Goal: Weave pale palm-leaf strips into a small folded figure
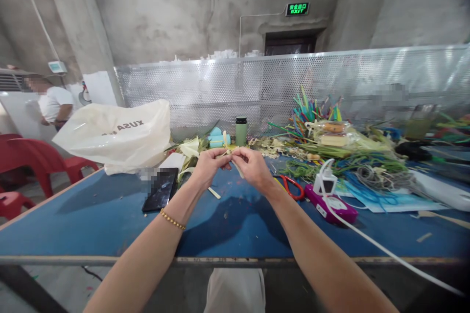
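Note:
My left hand (208, 165) and my right hand (252, 166) meet above the middle of the blue table (121, 225), fingertips touching. Both are closed in a pinch on a pale, flat strip of dried leaf (225, 140). One end of it rises above the fingers, and a pale piece also hangs under my right hand. The part between the fingertips is mostly hidden. A gold bead bracelet (172, 220) circles my left wrist. Below my left hand a short loose strip (214, 193) lies on the table. Red-handled scissors (293, 187) rest beside my right forearm.
A phone or tablet (161, 190) and a white plastic bag (128, 137) are at the left. Behind my hands stands a green bottle (241, 132). At the right lie a purple power strip (336, 209) with a white cable and heaped green stalks (367, 159). A person (55, 102) stands far left.

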Action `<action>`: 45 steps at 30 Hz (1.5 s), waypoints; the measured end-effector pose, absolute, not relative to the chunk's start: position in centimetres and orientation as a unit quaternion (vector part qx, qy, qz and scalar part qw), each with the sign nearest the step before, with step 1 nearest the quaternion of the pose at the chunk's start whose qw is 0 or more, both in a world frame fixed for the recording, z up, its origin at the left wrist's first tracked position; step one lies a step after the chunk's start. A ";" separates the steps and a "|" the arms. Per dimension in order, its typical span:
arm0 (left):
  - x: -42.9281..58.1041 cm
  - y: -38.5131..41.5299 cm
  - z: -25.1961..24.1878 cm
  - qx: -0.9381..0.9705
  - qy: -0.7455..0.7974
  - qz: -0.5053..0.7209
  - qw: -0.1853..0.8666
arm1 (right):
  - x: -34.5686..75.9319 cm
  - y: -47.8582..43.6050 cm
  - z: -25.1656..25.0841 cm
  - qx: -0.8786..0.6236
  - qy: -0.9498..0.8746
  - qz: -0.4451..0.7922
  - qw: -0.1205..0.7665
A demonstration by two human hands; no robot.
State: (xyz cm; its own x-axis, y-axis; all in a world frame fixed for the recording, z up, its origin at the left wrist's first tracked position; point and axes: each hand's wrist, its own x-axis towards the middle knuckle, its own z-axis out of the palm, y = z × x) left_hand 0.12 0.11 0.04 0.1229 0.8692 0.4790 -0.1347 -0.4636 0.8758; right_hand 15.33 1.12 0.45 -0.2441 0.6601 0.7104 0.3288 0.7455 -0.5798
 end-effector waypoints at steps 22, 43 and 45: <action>1.4 -0.3 -0.3 0.535 0.252 0.652 0.474 | 15.0 0.6 0.4 -0.354 -0.764 0.137 0.522; 0.2 -0.9 0.7 0.701 0.319 0.548 0.326 | 16.5 1.2 1.2 -0.297 -0.767 0.253 0.510; 0.2 -0.9 0.8 0.697 0.295 0.539 0.370 | 16.7 1.2 1.3 -0.296 -0.771 0.242 0.510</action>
State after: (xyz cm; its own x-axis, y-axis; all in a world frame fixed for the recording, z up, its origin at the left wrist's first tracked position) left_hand 0.19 -0.90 0.77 0.2445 0.8095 0.5338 0.0123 -0.5531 0.8330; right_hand 16.67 1.18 1.29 -0.3056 0.7031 0.6420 0.2091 0.7074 -0.6752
